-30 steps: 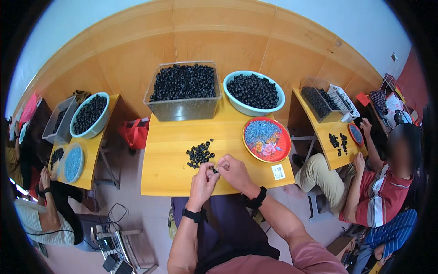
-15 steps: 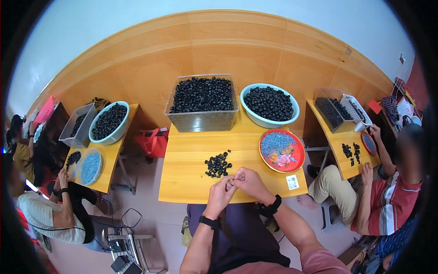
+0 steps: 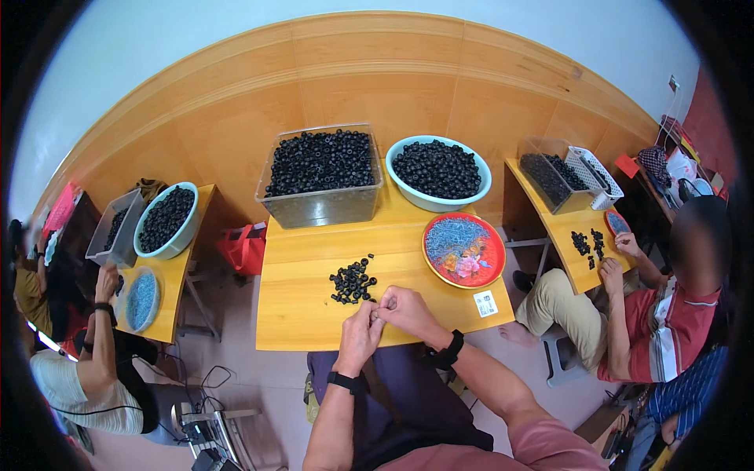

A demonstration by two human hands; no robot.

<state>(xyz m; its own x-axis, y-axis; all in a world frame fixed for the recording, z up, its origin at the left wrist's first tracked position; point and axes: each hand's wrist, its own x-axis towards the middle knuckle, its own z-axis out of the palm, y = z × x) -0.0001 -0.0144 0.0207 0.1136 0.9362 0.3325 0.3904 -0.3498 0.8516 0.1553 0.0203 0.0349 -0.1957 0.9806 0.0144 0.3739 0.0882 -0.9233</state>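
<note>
In the lower middle of the frame, the left hand (image 3: pixel 358 336) and the right hand (image 3: pixel 407 311) met at their fingertips, just over the front edge of the yellow table (image 3: pixel 294 318). The fingers of both were bent and closed in a pinch, but I could not tell what they gripped, because the place between them was too small and partly hidden. Just above them lay a loose pile of black parts (image 3: pixel 350 281), small, round and rather shiny; several looked like thick rings with a hole, and they lay at different angles, a few apart from the rest. Many similar black pieces filled the clear box (image 3: pixel 318 210) at upper centre and the pale blue bowl (image 3: pixel 440 203) to its right. Right of centre, a round red tray (image 3: pixel 496 263) with painted flowers carried many thin, bluish-grey pieces (image 3: pixel 455 234).
</note>
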